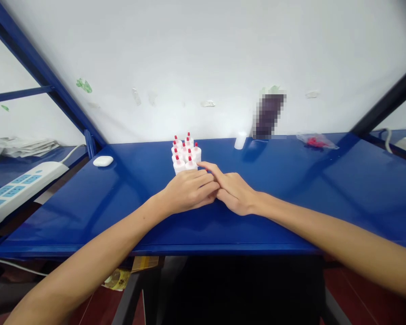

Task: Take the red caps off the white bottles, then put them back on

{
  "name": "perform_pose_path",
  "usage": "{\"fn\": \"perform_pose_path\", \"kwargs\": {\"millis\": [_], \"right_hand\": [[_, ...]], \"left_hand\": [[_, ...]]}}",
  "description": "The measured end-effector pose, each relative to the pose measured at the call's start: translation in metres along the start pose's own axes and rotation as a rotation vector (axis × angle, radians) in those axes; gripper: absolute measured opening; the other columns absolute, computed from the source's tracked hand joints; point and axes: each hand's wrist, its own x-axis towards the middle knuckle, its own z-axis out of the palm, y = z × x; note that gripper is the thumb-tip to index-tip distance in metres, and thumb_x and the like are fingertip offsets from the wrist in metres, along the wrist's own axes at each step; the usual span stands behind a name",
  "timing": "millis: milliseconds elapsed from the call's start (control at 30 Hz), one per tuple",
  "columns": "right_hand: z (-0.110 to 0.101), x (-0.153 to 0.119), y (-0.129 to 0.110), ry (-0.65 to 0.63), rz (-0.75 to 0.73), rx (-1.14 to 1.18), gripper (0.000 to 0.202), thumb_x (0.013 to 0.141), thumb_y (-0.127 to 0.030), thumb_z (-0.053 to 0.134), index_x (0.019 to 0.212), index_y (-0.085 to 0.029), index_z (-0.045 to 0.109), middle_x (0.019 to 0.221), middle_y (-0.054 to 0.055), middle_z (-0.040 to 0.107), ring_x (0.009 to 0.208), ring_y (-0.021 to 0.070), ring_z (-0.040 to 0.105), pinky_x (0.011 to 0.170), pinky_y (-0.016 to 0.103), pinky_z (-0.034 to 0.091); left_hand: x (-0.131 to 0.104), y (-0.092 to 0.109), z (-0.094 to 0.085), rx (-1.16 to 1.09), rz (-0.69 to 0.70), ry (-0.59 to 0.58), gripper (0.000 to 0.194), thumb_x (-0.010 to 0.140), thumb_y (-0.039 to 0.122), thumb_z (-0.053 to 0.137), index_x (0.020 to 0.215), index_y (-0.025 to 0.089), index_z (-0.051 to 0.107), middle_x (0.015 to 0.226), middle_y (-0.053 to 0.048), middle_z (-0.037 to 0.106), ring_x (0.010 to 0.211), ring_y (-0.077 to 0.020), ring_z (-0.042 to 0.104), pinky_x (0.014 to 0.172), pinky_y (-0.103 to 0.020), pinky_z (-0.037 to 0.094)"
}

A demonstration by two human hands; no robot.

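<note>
My left hand point(194, 189) and my right hand point(235, 192) meet just above the blue table, in front of a cluster of small white bottles point(180, 166) with red pointed caps. The fingers of my left hand are curled and closed. My right hand presses against them, its index finger reaching over toward the front bottles. A small red bit point(206, 170) peeks out between the hands. Whatever else lies between them is hidden by the fingers. The bottles stand upright in close rows, several of them, partly behind my left hand.
On the blue table point(307, 189) a white cup-like piece point(240, 141) stands near the wall, beside a blurred dark object point(269, 115). A clear bag with red pieces point(316, 141) lies at the right. A white rounded case point(103, 161) and a power strip point(27, 187) are left.
</note>
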Motion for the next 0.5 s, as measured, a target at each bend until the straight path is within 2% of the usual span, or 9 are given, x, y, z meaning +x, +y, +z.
{"fn": "perform_pose_path", "kwargs": {"millis": [200,367,500], "right_hand": [[0.003,-0.001,0.001,0.050,-0.015,0.049,0.072,0.082,-0.021,0.037,0.151,-0.014,0.020,0.069,-0.001,0.056,0.056,0.0210,0.052,0.062,0.036,0.043],[0.005,-0.002,0.001,0.056,-0.010,0.074,0.065,0.082,-0.020,0.037,0.146,-0.015,0.029,0.064,-0.003,0.053,0.051,0.0186,0.048,0.058,0.033,0.041],[0.006,-0.002,0.006,0.127,-0.057,0.177,0.055,0.089,-0.028,0.043,0.142,-0.019,0.034,0.067,-0.004,0.055,0.053,0.0169,0.049,0.058,0.031,0.040]], "left_hand": [[-0.003,0.002,0.006,-0.095,-0.078,0.010,0.013,0.096,0.022,0.053,0.087,0.017,0.061,0.073,-0.002,0.065,0.063,-0.0143,0.058,0.058,-0.027,0.047],[-0.007,0.007,0.017,-0.236,-0.195,0.009,0.010,0.094,0.022,0.055,0.089,0.017,0.062,0.073,-0.001,0.065,0.066,-0.0142,0.060,0.061,-0.026,0.048],[-0.007,0.003,0.012,-0.226,-0.204,0.001,0.010,0.095,0.024,0.053,0.094,0.018,0.060,0.077,-0.002,0.064,0.068,-0.0141,0.059,0.063,-0.026,0.048]]}}
